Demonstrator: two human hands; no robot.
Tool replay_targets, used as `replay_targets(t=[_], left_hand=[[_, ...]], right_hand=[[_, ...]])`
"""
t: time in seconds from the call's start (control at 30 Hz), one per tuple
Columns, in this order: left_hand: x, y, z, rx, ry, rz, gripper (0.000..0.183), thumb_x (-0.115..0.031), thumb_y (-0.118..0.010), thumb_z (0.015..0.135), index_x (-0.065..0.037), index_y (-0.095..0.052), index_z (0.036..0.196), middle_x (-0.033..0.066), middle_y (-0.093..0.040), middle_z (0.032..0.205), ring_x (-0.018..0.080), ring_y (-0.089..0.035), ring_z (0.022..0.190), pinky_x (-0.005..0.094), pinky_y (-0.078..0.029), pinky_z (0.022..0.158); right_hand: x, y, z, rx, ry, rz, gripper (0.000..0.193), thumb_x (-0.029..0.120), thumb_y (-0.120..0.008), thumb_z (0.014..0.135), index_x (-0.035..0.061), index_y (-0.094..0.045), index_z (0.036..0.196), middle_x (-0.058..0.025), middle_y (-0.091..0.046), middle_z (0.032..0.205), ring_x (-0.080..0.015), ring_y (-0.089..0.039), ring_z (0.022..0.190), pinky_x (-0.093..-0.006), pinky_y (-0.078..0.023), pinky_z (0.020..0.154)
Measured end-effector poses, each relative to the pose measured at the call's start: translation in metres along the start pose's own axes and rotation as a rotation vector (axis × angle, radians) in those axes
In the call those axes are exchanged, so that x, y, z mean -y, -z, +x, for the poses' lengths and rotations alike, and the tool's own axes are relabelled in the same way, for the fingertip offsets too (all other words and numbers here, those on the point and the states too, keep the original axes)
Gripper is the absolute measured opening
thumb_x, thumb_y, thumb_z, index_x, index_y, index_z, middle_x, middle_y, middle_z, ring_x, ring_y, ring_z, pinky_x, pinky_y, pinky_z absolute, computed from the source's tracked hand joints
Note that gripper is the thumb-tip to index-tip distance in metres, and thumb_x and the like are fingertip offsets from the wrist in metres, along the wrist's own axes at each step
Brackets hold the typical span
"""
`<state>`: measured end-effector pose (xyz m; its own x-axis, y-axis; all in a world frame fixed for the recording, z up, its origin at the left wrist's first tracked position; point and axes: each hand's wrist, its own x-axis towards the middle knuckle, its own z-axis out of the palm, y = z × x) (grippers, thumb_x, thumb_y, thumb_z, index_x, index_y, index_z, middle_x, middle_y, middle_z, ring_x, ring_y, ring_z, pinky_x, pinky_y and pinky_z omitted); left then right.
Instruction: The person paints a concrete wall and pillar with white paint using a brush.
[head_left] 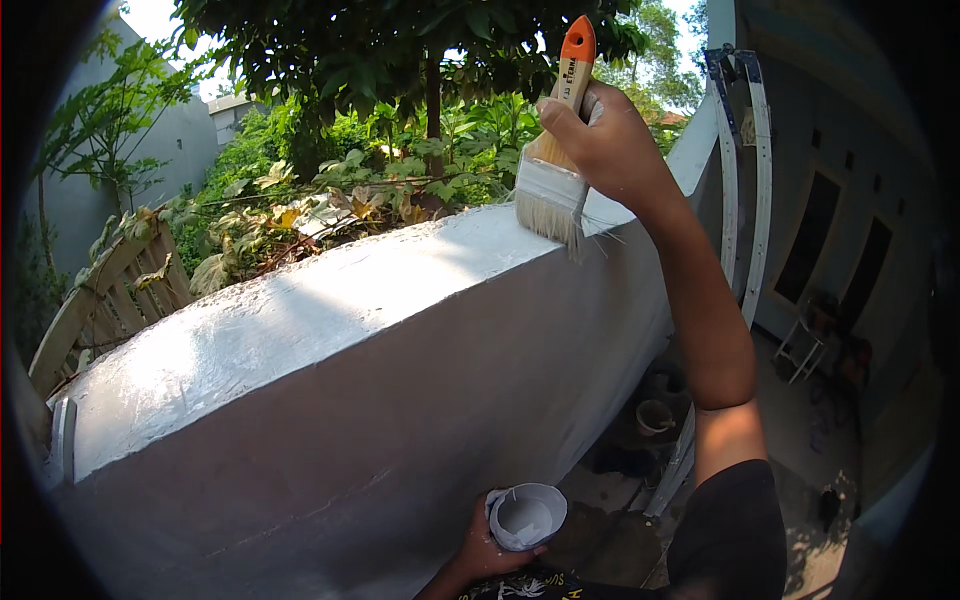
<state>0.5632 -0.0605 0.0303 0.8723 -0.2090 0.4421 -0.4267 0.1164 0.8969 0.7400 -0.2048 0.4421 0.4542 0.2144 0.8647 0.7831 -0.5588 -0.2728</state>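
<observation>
My right hand grips a wide paintbrush by its wooden handle, whose orange tip points up. The pale bristles touch the top of a wall close to its front edge, and a few stray hairs stick out to the right. White paint covers the wall's top face, bright where sunlight falls on it. Low in front of my body, my left hand is wrapped round a small paint cup. Whitish paint coats the cup's inside and rim.
Behind the wall grow leafy plants and a tree, beside a wooden fence piece. A ladder stands to the right of my arm. Below lies a yard floor with a bucket and a chair.
</observation>
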Motion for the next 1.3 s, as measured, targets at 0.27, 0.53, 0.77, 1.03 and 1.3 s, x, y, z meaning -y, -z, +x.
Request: replay_targets(t=[0.27,0.53,0.77,1.03,1.3], left_hand=[[0.004,0.009,-0.001,-0.001,-0.031,0.126,0.096,-0.021,-0.092,0.061,-0.005,-0.029,0.131,0.0146,-0.053,0.123,0.0245,-0.057,0.114,0.0391,-0.045,0.097],[0.001,0.012,-0.002,-0.006,-0.024,0.114,0.094,-0.023,-0.092,0.061,-0.005,-0.031,0.13,0.0144,-0.054,0.121,0.0244,-0.057,0.114,0.0389,-0.046,0.096],[0.003,0.019,-0.006,-0.022,-0.031,0.105,0.094,-0.022,-0.092,0.061,-0.004,-0.032,0.131,0.0151,-0.054,0.123,0.0246,-0.057,0.115,0.0396,-0.046,0.097],[0.007,0.02,-0.003,-0.004,-0.024,0.15,0.093,-0.023,-0.092,0.062,-0.004,-0.031,0.131,0.0156,-0.054,0.123,0.0241,-0.056,0.115,0.0398,-0.046,0.097],[0.008,0.013,-0.003,0.005,-0.026,0.105,0.093,-0.024,-0.092,0.062,-0.004,-0.031,0.129,0.0149,-0.054,0.121,0.0243,-0.056,0.115,0.0395,-0.045,0.097]], right_hand=[[0.019,0.02,-0.003,-0.185,0.188,0.067,0.034,0.03,-0.061,0.09,-0.0031,-0.065,0.093,-0.0153,-0.066,0.072,-0.0208,-0.067,0.065,-0.0353,-0.053,0.064],[0.026,0.023,-0.009,-0.22,0.164,0.158,0.038,0.033,-0.062,0.089,-0.0054,-0.064,0.09,-0.0118,-0.064,0.068,-0.0188,-0.061,0.057,-0.0348,-0.05,0.061],[0.008,0.037,-0.01,-0.177,0.02,-0.009,0.032,0.027,-0.061,0.09,-0.0047,-0.062,0.092,-0.0099,-0.064,0.07,-0.0158,-0.061,0.058,-0.0324,-0.051,0.063],[0.031,0.021,-0.027,-0.151,0.198,0.14,0.026,0.024,-0.063,0.09,-0.0015,-0.063,0.088,-0.0077,-0.063,0.069,-0.0131,-0.062,0.063,-0.0311,-0.05,0.063],[0.032,0.02,-0.017,-0.184,0.199,0.185,0.026,0.024,-0.064,0.089,-0.0015,-0.062,0.084,-0.0079,-0.063,0.066,-0.0133,-0.061,0.059,-0.0314,-0.05,0.059]])
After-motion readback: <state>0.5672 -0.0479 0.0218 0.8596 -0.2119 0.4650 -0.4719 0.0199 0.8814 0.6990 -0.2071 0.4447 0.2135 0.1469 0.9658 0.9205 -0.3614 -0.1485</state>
